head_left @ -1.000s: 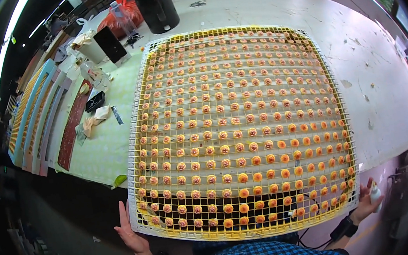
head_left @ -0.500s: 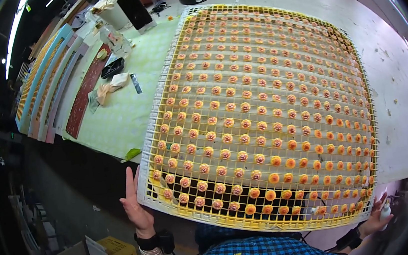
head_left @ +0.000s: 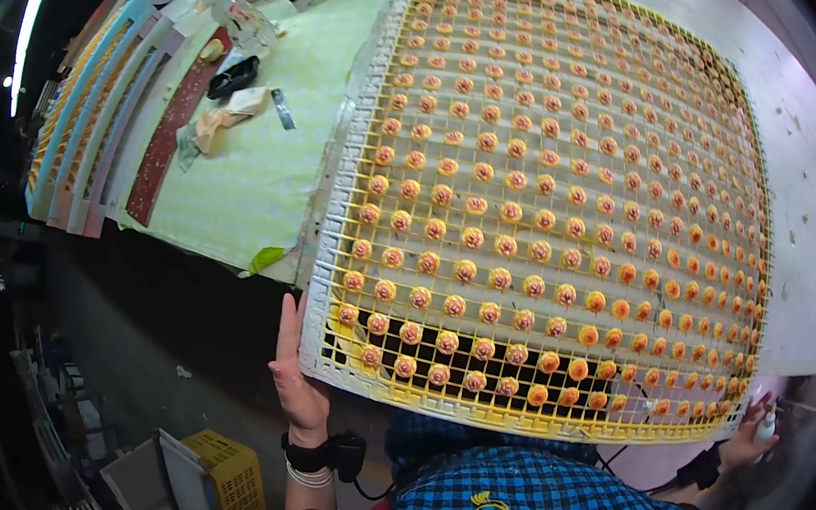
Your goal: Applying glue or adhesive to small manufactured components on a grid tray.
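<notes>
A big white grid tray (head_left: pixel 329 264) with yellow stains carries many small orange pieces, each set in its own cell. Its near edge hangs over the table's front. My left hand (head_left: pixel 292 369) presses flat against the tray's near left corner, fingers straight up, a black band on the wrist. My right hand (head_left: pixel 750 433) holds the tray's near right corner from below; only some fingers and a black wrist band show. My blue checked shirt lies just under the tray's near edge.
The pale table (head_left: pixel 800 160) runs beyond the tray on the right. A light green mat (head_left: pixel 248 172) with cloths and small tools lies on the left, beside stacked coloured frames (head_left: pixel 81 121). A yellow crate (head_left: pixel 222 478) and a white box (head_left: pixel 142 482) stand on the dark floor at lower left.
The tray has come nearer to me and swung so its near left corner juts off the table. Both hands stay at its near corners, and my view has turned left.
</notes>
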`<state>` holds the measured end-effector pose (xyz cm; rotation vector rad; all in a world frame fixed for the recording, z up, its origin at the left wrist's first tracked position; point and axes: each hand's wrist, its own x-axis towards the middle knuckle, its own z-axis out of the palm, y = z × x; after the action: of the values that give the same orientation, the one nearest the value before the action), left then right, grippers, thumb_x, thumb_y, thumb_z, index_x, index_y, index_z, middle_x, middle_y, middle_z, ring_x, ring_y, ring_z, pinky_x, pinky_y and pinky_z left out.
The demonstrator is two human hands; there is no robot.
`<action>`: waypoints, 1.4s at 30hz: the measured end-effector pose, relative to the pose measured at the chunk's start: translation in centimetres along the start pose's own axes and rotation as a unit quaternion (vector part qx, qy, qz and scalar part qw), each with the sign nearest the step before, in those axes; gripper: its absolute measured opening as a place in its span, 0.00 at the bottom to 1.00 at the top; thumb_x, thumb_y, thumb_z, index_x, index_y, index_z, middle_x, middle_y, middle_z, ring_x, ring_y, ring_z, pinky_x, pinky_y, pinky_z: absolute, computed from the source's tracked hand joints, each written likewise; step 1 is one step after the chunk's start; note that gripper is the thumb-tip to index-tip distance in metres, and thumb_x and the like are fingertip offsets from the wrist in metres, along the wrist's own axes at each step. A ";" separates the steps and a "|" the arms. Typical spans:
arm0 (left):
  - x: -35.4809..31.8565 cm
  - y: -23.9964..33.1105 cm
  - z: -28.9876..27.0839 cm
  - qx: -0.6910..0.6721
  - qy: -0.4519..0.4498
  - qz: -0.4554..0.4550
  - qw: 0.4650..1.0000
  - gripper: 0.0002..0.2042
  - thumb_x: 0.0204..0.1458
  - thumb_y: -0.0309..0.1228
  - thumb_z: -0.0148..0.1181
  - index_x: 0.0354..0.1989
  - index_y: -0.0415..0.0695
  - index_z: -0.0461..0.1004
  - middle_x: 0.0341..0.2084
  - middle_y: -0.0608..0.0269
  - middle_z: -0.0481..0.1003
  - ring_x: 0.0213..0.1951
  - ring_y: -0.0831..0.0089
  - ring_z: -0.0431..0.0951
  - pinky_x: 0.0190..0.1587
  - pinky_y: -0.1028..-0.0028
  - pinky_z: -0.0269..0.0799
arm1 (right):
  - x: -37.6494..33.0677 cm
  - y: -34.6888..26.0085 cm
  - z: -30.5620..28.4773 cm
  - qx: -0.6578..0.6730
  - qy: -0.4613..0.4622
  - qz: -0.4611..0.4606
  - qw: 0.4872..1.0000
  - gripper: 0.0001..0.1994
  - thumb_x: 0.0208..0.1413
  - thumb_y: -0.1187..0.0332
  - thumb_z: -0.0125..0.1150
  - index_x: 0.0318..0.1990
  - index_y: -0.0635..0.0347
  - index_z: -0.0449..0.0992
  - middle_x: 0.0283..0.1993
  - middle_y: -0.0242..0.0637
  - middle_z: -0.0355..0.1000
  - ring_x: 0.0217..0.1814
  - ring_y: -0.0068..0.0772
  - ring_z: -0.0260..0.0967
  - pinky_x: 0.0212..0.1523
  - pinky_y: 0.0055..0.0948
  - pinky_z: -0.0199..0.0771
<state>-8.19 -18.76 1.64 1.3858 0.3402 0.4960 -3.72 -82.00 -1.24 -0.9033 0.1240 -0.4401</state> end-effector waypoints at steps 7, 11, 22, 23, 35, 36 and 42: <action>0.4 -0.2 -0.2 -0.003 0.004 0.007 1.000 0.40 0.50 0.60 0.29 0.60 0.36 0.40 0.59 0.47 0.47 0.60 0.61 0.49 0.60 0.68 0.42 | 0.0 -0.5 1.4 -0.007 -0.073 0.034 0.997 0.37 0.52 0.46 0.42 0.59 0.71 0.47 0.53 0.43 0.60 0.48 0.33 0.63 0.57 0.33 0.55; 1.3 1.5 -2.9 0.044 -0.084 -0.036 0.995 0.38 0.52 0.58 0.28 0.57 0.33 0.50 0.55 0.49 0.57 0.56 0.64 0.58 0.58 0.69 0.49 | 0.0 -0.1 1.7 -0.011 -0.090 0.059 0.994 0.36 0.52 0.46 0.40 0.58 0.69 0.49 0.44 0.44 0.67 0.49 0.36 0.63 0.57 0.33 0.54; 27.6 5.3 -11.8 0.548 0.046 0.184 0.815 0.12 0.47 0.33 0.52 0.37 0.40 0.72 0.33 0.51 0.74 0.36 0.60 0.74 0.40 0.70 0.67 | -2.6 -1.2 5.7 0.000 -0.036 -0.083 0.996 0.28 0.49 0.54 0.53 0.47 0.71 0.57 0.27 0.30 0.51 0.27 0.21 0.49 0.34 0.19 0.57; 29.5 3.8 -12.4 0.554 0.079 0.141 0.817 0.14 0.46 0.34 0.53 0.38 0.40 0.72 0.34 0.50 0.73 0.37 0.56 0.73 0.41 0.66 0.67 | -3.0 -0.7 6.6 0.008 -0.051 -0.082 0.995 0.28 0.49 0.54 0.54 0.47 0.71 0.57 0.26 0.30 0.51 0.26 0.21 0.49 0.33 0.19 0.57; 30.6 4.0 -16.8 0.634 0.232 0.231 0.701 0.11 0.47 0.35 0.53 0.29 0.38 0.71 0.23 0.49 0.73 0.28 0.60 0.73 0.31 0.69 0.66 | -8.9 2.6 21.6 -0.002 -0.099 -0.082 0.992 0.26 0.43 0.56 0.61 0.41 0.68 0.59 0.24 0.32 0.51 0.22 0.19 0.48 0.21 0.17 0.51; 28.7 6.2 -14.5 0.588 0.181 0.266 0.742 0.10 0.48 0.33 0.54 0.31 0.37 0.71 0.23 0.58 0.73 0.28 0.72 0.71 0.31 0.75 0.65 | -9.4 3.4 23.1 -0.026 -0.123 -0.075 0.989 0.25 0.42 0.56 0.63 0.40 0.66 0.60 0.23 0.31 0.54 0.21 0.19 0.50 0.20 0.18 0.54; 6.9 11.6 2.0 0.170 -0.210 0.039 0.962 0.09 0.45 0.24 0.56 0.36 0.37 0.69 0.32 0.60 0.73 0.33 0.76 0.74 0.33 0.77 0.69 | -10.0 7.4 31.8 -0.087 -0.534 0.049 0.840 0.25 0.33 0.58 0.71 0.38 0.63 0.70 0.25 0.33 0.68 0.23 0.26 0.67 0.22 0.22 0.70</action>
<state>-2.87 -15.64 13.82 1.7997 0.0207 0.1998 -1.35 -50.59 11.85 -1.2045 -0.8292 0.2236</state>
